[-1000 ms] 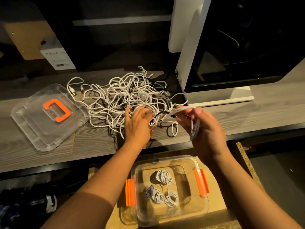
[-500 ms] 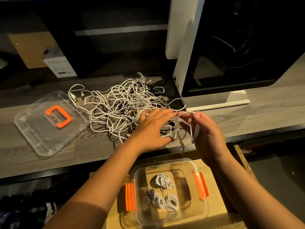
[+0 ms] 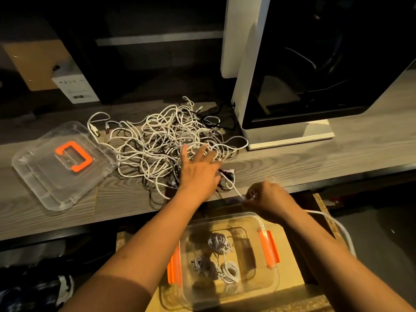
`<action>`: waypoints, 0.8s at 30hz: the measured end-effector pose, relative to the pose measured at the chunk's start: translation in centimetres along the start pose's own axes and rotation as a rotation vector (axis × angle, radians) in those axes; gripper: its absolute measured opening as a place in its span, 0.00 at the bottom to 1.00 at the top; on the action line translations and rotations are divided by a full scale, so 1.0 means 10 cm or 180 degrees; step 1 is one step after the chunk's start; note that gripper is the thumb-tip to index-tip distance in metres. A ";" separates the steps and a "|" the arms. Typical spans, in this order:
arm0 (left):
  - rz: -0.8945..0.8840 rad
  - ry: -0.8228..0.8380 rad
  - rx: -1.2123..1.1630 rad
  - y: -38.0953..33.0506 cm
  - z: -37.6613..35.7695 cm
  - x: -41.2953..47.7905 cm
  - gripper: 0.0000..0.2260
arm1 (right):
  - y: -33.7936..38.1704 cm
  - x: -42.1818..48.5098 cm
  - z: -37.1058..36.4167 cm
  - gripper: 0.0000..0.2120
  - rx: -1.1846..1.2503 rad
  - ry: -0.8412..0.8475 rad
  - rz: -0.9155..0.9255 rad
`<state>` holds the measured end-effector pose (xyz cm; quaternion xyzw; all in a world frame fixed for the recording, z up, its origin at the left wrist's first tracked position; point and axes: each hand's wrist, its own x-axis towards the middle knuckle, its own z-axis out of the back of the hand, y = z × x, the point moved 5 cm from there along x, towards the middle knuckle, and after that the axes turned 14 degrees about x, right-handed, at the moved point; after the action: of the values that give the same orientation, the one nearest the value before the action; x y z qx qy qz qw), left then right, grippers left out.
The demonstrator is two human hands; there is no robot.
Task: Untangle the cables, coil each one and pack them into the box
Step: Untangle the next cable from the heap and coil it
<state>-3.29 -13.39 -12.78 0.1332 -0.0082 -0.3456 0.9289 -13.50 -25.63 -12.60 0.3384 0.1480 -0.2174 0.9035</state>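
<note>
A tangled heap of white cables (image 3: pixel 157 140) lies on the grey wooden desk (image 3: pixel 315 158). My left hand (image 3: pixel 199 172) lies flat on the heap's right side, fingers spread and pressing down. My right hand (image 3: pixel 267 199) is at the desk's front edge, gripping one white cable (image 3: pixel 233 186) that runs taut from the heap; its tail (image 3: pixel 337 226) trails over my forearm to the right. Below the desk stands the clear box (image 3: pixel 273 287) with orange latches, holding three coiled cables (image 3: pixel 216 257).
The box's clear lid (image 3: pixel 45 176) with an orange handle rests on the desk at left. A white-framed dark machine (image 3: pixel 292 86) stands at the back right. A cardboard box with a white label (image 3: pixel 74 86) sits at the back left. The clear box stands on a cardboard surface (image 3: pixel 290 262).
My right hand has pulled back toward me, drawing one cable out of the heap. My left hand has moved up onto the heap and flattened on it.
</note>
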 end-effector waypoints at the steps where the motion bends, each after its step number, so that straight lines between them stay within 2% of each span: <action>1: 0.0064 0.0039 0.0000 0.03 -0.01 0.01 0.17 | -0.01 0.00 -0.03 0.09 -0.0123 0.0042 0.0043; 3: 0.0142 0.0078 -0.0004 0.09 -0.04 0.03 0.16 | 0.03 -0.01 0.00 0.07 0.0080 -0.0013 0.0285; 6: 0.0205 0.0023 -0.0053 0.11 -0.07 0.05 0.16 | 0.16 -0.09 0.15 0.08 0.0905 -0.0286 0.0771; 9: 0.0394 -0.0153 -0.0232 0.07 -0.07 0.06 0.18 | 0.37 -0.21 0.21 0.11 0.2628 -0.0233 0.1029; 11: 0.0467 -0.0130 -0.0313 0.06 -0.08 0.06 0.19 | 0.47 -0.26 0.16 0.12 0.3682 -0.0060 0.1033; 13: 0.0479 -0.0089 -0.0334 0.08 -0.10 0.07 0.19 | 0.49 -0.26 0.13 0.14 0.4375 -0.0130 0.0915; 15: 0.0504 -0.0092 -0.0291 0.13 -0.11 0.08 0.19 | 0.43 -0.24 0.12 0.14 0.4800 -0.0251 0.0539; 16: 0.0511 -0.0065 -0.0234 0.16 -0.12 0.08 0.18 | 0.39 -0.23 0.11 0.11 0.4647 -0.0311 0.0364; 17: 0.0520 -0.0022 -0.0169 0.17 -0.13 0.09 0.18 | 0.33 -0.21 0.10 0.06 0.4151 -0.0308 0.0248; 18: 0.0539 0.0010 -0.0121 0.20 -0.12 0.09 0.17 | 0.26 -0.18 0.07 0.07 0.3361 -0.0220 0.0159; 19: 0.0565 0.0023 -0.0102 0.22 -0.13 0.09 0.16 | 0.18 -0.14 0.02 0.12 0.2496 -0.0018 0.0094; 20: 0.0594 0.0009 -0.0117 0.24 -0.12 0.09 0.16 | 0.12 -0.12 -0.05 0.12 0.1807 0.0243 0.0043; 21: 0.0617 -0.0016 -0.0154 0.24 -0.12 0.09 0.15 | 0.09 -0.11 -0.10 0.08 0.1444 0.0431 -0.0006; 22: 0.0634 -0.0040 -0.0199 0.25 -0.12 0.09 0.16 | 0.08 -0.12 -0.12 0.04 0.1434 0.0486 -0.0042; 24: 0.0651 -0.0084 -0.0256 0.23 -0.12 0.09 0.18 | 0.11 -0.13 -0.09 0.06 0.1857 0.0352 0.0099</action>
<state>-1.03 -12.05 -13.40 0.0897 -0.0201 -0.2507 0.9637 -14.14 -23.91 -12.12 0.5973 0.1230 -0.2182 0.7619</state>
